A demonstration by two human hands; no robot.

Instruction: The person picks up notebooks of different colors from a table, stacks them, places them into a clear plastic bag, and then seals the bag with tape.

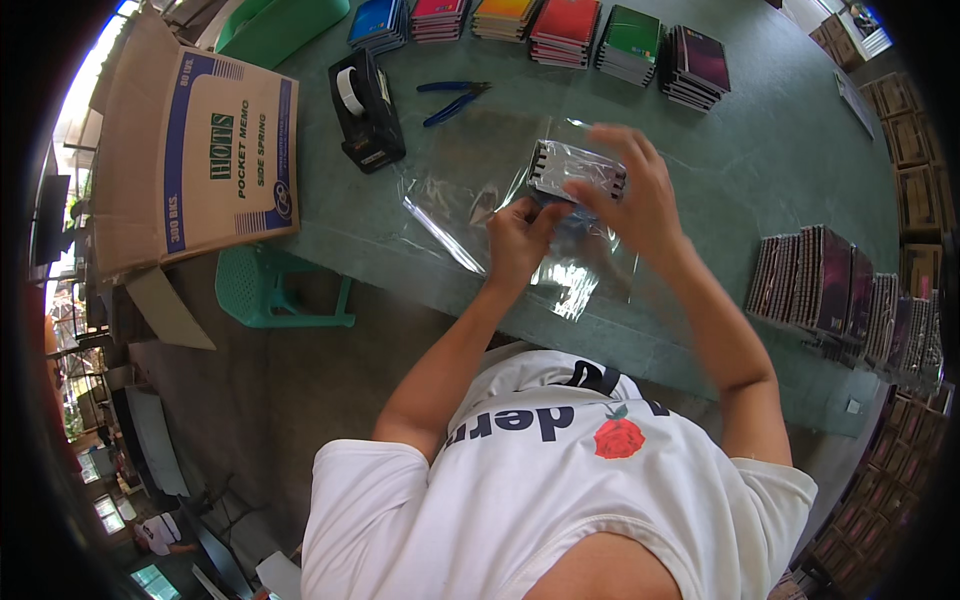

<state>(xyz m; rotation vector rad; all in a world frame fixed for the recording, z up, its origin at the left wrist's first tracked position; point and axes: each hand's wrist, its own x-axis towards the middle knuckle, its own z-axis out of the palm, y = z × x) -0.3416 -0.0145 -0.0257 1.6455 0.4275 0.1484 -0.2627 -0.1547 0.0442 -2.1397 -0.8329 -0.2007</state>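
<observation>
A small stack of spiral-bound pocket notebooks (560, 172) lies on a sheet of clear plastic film (470, 205), part of which covers its top. My left hand (518, 240) is closed, thumb and fingers pinched on the film at the stack's near edge. Over the stack's right side reaches my right hand (640, 190), slightly blurred. Its thumb touches the wrapped top, and its fingers are spread apart near the far right corner. The film extends past the stack to the left and toward me, shiny and wrinkled.
A black tape dispenser (368, 115) and blue-handled pliers (455, 100) lie left on the green table (720, 190). Coloured notebook stacks (565, 35) line the far side; more notebooks (815, 280) stand right. A cardboard box (230, 150), green bin (280, 30) and green stool (270, 290) are left.
</observation>
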